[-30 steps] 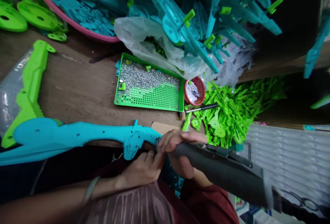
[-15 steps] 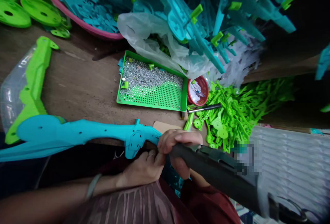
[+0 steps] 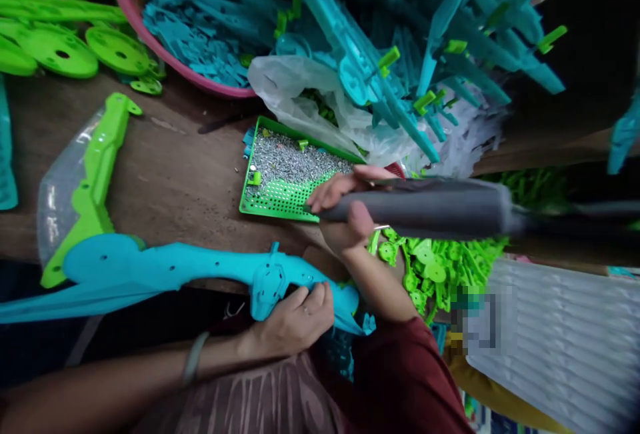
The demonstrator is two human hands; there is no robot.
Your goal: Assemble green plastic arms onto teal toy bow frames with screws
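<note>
A long turquoise plastic toy part [image 3: 200,264] lies across the table edge in front of me. My left hand [image 3: 295,317] is closed on its right portion, near the grip-shaped section, with a ring on one finger. My right hand [image 3: 345,211] is wrapped round a dark, corded electric screwdriver [image 3: 425,209], held level with its tip pointing left. The tip is over the front of the green perforated tray [image 3: 287,206], which holds many small silver screws [image 3: 295,162]. I cannot tell whether a screw is on the tip.
Left of the tray lies a lime-green part with a clear plastic blade [image 3: 95,187]. A pink basin [image 3: 175,74] of turquoise pieces and a plastic bag [image 3: 280,81] stand behind. Lime-green parts [image 3: 435,267] are heaped at right, beside a stack of whitish ribbed sheets [image 3: 560,327].
My right hand has lifted the screwdriver off the turquoise part and carried it up to the screw tray, turning it level. My left hand stays on the part. The view has shifted slightly.
</note>
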